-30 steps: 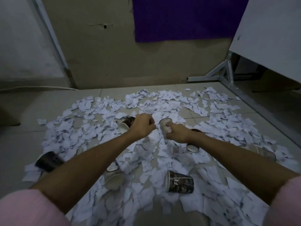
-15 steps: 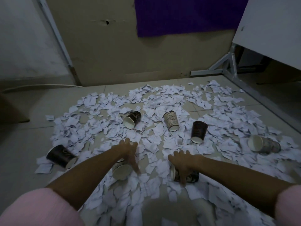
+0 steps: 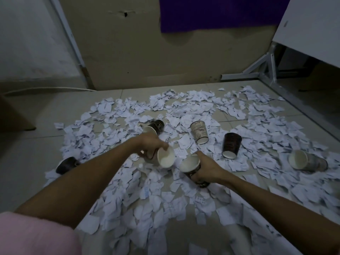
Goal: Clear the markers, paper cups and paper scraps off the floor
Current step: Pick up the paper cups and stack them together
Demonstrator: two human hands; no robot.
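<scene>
On a tiled floor [image 3: 27, 157] strewn with torn white paper scraps [image 3: 160, 205], a person in pink sleeves is reaching forward with both bare arms, each hand holding a paper cup lifted off the litter. The left hand [image 3: 150, 144] is gripping a pale cup [image 3: 165, 157], fingers curled round its wall and one fingertip hooked over the rim, its white mouth tipping toward the camera. The right hand [image 3: 207, 169] is clasping a dark printed cup [image 3: 192, 169] round its body, its open mouth turning toward the pale cup; the two rims are sitting just beside each other, and whether they are touching cannot be told.

Five more cups are lying among the scraps. A dark cup [image 3: 156, 126] is lying on its side just beyond the left hand. A beige printed cup [image 3: 199, 132] and a dark brown cup [image 3: 230, 145] are lying side by side beyond the right hand, mouths facing the camera. A grey cup [image 3: 307, 161] is lying on its side far to the right, and a black cup [image 3: 67, 164] is resting at the left edge of the paper, partly behind the left forearm.

Behind the litter, a purple cloth [image 3: 217, 13] is hanging on a beige wall [image 3: 138, 57], and a white board [image 3: 312, 24] on a metal frame [image 3: 265, 67] is standing at right.
</scene>
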